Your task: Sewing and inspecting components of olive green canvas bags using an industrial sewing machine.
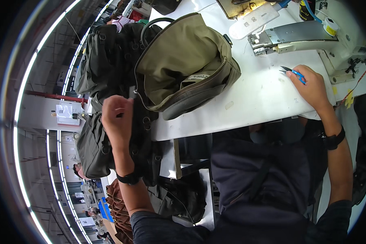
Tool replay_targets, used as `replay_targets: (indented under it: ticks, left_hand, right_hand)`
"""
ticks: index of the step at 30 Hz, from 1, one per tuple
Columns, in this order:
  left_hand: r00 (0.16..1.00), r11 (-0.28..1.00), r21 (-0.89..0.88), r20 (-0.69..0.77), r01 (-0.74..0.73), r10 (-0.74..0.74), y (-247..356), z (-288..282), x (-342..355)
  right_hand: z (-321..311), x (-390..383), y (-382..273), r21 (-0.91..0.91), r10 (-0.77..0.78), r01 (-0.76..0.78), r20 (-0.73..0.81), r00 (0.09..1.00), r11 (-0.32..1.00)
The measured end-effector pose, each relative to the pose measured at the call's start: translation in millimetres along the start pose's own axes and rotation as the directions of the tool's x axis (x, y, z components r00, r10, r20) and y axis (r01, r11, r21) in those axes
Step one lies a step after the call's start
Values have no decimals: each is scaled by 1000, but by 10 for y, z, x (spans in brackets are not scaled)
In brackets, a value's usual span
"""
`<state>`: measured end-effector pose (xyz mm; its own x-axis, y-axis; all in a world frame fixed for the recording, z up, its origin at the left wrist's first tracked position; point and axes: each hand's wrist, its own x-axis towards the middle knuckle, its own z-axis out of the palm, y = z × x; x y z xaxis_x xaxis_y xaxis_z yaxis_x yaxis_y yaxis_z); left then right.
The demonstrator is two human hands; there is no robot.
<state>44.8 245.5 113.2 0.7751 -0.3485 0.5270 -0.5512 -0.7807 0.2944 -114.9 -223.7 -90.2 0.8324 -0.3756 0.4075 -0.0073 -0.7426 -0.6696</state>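
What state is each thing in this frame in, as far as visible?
Olive bag: unzipped, mouth wide open
Blue snips: held, blades slightly apart
Right hand: closed around the snips
Left hand: fingers curled near the bag's rim, grip unclear
Ceiling lights: lit
Sewing machine: cannot tell whether running

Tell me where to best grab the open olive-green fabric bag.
Probably by the dark, curved handle on the far left of the bag, coming from the left with the left hand. It arches clear of the rim, leaving an opening to hook through, while the wall looks soft and slack. The right hand holds small blue-handled snips.
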Motion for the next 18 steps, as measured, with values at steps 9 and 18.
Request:
replay_targets:
  ticks: [9,18]
  left_hand:
    - [994,987,-160,105,17,0,55,345,365]
    - [988,935,-354,152,31,25,-187,470,654]
  right_hand:
    - [11,6,-21,-36,22,-22,11,1000,999]
    - [3,24,-19,2,45,-46,20,999,999]
